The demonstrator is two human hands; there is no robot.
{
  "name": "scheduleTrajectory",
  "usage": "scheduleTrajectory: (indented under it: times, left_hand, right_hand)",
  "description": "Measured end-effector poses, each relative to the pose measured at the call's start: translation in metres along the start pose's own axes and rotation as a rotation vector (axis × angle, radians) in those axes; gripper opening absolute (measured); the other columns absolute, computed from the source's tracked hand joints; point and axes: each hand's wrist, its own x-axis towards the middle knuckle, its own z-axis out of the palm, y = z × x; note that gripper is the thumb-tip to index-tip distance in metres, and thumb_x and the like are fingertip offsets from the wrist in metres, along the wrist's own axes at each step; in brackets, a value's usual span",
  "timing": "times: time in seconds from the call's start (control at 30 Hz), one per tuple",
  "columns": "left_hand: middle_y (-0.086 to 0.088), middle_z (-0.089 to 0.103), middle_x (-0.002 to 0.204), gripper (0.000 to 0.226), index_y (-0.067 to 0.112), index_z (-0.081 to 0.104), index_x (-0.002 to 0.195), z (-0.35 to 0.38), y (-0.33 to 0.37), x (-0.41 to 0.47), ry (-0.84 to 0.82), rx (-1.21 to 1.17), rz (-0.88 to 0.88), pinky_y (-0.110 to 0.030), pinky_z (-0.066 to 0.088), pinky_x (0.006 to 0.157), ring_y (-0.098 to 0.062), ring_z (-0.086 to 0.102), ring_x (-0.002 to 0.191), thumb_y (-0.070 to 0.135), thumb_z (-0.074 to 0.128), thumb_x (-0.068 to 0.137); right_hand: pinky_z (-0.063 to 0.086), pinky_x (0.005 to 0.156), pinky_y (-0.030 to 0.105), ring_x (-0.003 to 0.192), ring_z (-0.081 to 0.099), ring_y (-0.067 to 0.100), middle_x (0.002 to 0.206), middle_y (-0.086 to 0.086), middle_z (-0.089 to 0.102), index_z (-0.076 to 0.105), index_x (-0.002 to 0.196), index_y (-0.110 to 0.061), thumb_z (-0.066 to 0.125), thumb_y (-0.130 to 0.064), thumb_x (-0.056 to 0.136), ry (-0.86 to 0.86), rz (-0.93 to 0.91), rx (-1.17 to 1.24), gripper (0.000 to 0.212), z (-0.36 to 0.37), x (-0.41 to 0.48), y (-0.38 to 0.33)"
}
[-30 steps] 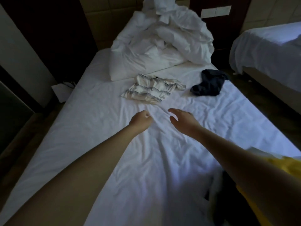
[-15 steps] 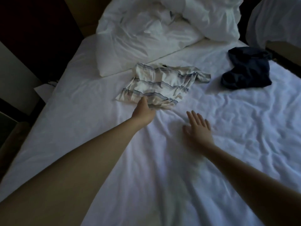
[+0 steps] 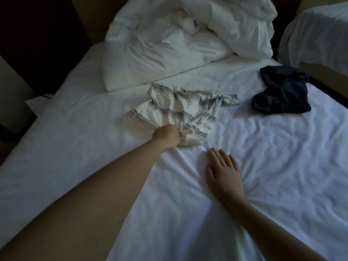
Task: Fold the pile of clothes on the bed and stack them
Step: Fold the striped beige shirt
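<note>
1. Cream cloth top with thin grey-blue stripes [image 3: 180, 108] lies crumpled on the white-sheeted bed [image 3: 282, 166], about midway between its two long edges. Its far side lies just short of the white pillow [image 3: 150, 59].
2. My left grip [image 3: 166, 136] is curled round the near hem of that top, with the cloth bunched between fingers and thumb.
3. My right grip [image 3: 224, 170] lies palm down on the sheet, fingers straight and slightly spread. It is just beside the top's near right corner; I cannot tell whether a fingertip touches it.
4. A crumpled dark navy garment [image 3: 280, 95] lies near the bed's right edge, well apart from the top and from both grips.
5. A rumpled white duvet [image 3: 207, 29] is heaped at the head end, over the pillow.
6. A second bed with a white cover [image 3: 316, 34] stands beyond the right edge.
</note>
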Motion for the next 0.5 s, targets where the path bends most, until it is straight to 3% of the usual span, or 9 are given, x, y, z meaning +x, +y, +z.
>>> scheduleTrajectory:
  times: [0.1,0.2,0.27,0.33,0.43,0.5]
  left_hand:
    - [-0.015,0.059,0.121,0.036,0.005,0.058,0.114,-0.002,0.001,-0.034,-0.166,-0.068,0.044,-0.032,0.042,0.084,-0.032,0.055,0.111,0.029,0.037,0.099]
    - [-0.020,0.061,0.099,0.022,0.000,0.062,0.096,-0.002,-0.001,-0.081,-0.323,-0.225,0.050,-0.032,0.043,0.074,-0.036,0.061,0.101,0.013,0.044,0.093]
    - [-0.019,0.061,0.084,0.019,0.002,0.060,0.080,-0.007,0.000,-0.127,-0.406,-0.280,0.033,-0.031,0.042,0.066,-0.035,0.063,0.084,0.010,0.045,0.090]
    - [-0.012,0.056,0.076,0.021,0.008,0.052,0.068,-0.007,0.008,-0.183,-0.464,-0.364,0.016,-0.029,0.037,0.060,-0.027,0.054,0.071,0.008,0.046,0.089]
    - [-0.004,0.043,0.064,0.030,0.015,0.042,0.062,0.009,0.022,-0.291,-0.563,-0.447,-0.069,-0.021,0.036,0.048,-0.010,0.047,0.050,0.000,0.044,0.088]
    - [-0.003,0.038,0.059,0.026,0.016,0.040,0.061,0.025,0.026,-0.360,-0.651,-0.481,-0.138,-0.019,0.034,0.039,-0.005,0.040,0.036,0.006,0.044,0.085]
  right_hand:
    - [0.030,0.098,0.033,0.106,0.065,0.029,0.116,0.011,0.067,0.065,0.116,-0.007,0.036,-0.033,0.081,-0.027,-0.015,-0.025,0.052,-0.010,-0.019,-0.008]
    - [0.048,0.090,0.035,0.106,0.064,0.029,0.115,0.011,0.067,0.063,0.116,-0.006,0.035,-0.041,0.076,-0.158,-0.009,0.076,0.060,-0.020,-0.052,-0.012]
    - [0.045,0.094,0.036,0.112,0.057,0.028,0.118,0.009,0.062,0.055,0.114,-0.013,0.043,-0.045,0.080,-0.279,0.124,0.372,0.048,-0.038,-0.078,-0.022]
    - [0.045,0.095,0.037,0.112,0.055,0.025,0.121,0.007,0.058,0.047,0.117,-0.021,0.055,-0.024,0.091,-0.364,0.261,0.709,0.027,-0.071,-0.109,-0.041]
    - [0.047,0.076,0.011,0.091,0.056,0.010,0.119,0.006,0.057,0.052,0.123,-0.010,0.050,-0.008,0.094,-0.465,0.239,0.809,0.029,-0.107,-0.173,-0.054]
    - [0.050,0.072,0.017,0.088,0.057,0.013,0.113,0.008,0.063,0.052,0.115,-0.023,0.049,-0.017,0.095,-0.485,0.183,0.855,0.021,-0.132,-0.222,-0.059]
